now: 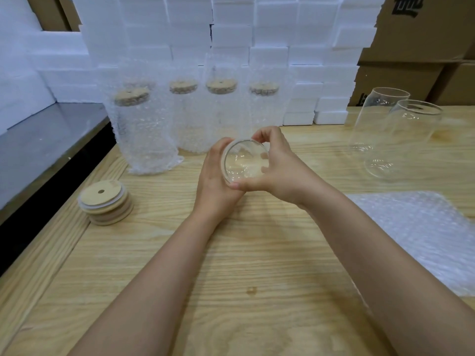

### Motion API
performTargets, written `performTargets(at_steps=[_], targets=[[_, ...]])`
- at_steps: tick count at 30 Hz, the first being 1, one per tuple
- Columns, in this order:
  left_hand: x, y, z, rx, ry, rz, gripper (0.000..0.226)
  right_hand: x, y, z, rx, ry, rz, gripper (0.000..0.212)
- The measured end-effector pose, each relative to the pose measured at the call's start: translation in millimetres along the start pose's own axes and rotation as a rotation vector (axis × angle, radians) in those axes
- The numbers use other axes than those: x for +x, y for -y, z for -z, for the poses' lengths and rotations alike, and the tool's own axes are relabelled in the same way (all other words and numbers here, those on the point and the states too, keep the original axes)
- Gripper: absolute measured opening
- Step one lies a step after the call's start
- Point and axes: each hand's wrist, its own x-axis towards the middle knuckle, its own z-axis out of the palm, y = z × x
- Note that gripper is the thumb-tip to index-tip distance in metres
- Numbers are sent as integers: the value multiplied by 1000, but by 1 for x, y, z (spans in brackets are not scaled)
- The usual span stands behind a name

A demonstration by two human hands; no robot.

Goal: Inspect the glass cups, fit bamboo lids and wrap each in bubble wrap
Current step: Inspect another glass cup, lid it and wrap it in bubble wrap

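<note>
Clear round glass cup point(243, 160) | tipped sideways above pale wooden table point(231, 253) | left hand point(213, 181) and right hand point(280, 170) curl fingers point(259, 136) round it | stacked round bamboo lids point(105, 201) at 9 o'clock

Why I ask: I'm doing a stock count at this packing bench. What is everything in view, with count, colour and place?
wrapped cups: at least four, perhaps five, clear wrap with tan lids, back row on the table
bare cups: two, clear, right rear
held cup: one, clear, centre, no lid on it
lid stack: several, tan, table's left side
bubble wrap sheet: white-clear, right front
foam blocks: many, white, stacked behind
cardboard boxes: several, brown, right rear
table: one, light wood
left hand: grips the held cup
right hand: grips the held cup
</note>
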Motion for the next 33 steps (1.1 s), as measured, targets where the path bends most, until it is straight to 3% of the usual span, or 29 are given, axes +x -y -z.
performTargets(at_steps=[6, 11, 14, 18, 25, 30, 33], targets=[[0, -3, 2, -61, 11, 33, 83, 0, -6, 15, 77, 123, 46, 73], [0, -5, 5, -210, 10, 128, 95, 1, -21, 10, 49, 166, 82, 108], [-2, -6, 9, -261, 24, 79, 97, -3, -39, 0, 132, 142, 61, 111], [-2, -16, 12, -363, 10, 82, 91, -7, -56, -14, 136, 77, 89, 104], [5, -13, 14, -545, -16, 251, 83, -6, -54, -28, 287, -54, 63, 97], [9, -10, 18, -805, 95, 435, 109, -4, -50, -24, 528, -70, 12, 87], [8, -13, 15, -930, 175, 480, 123, -1, -49, -26, 685, -79, -74, 67]])
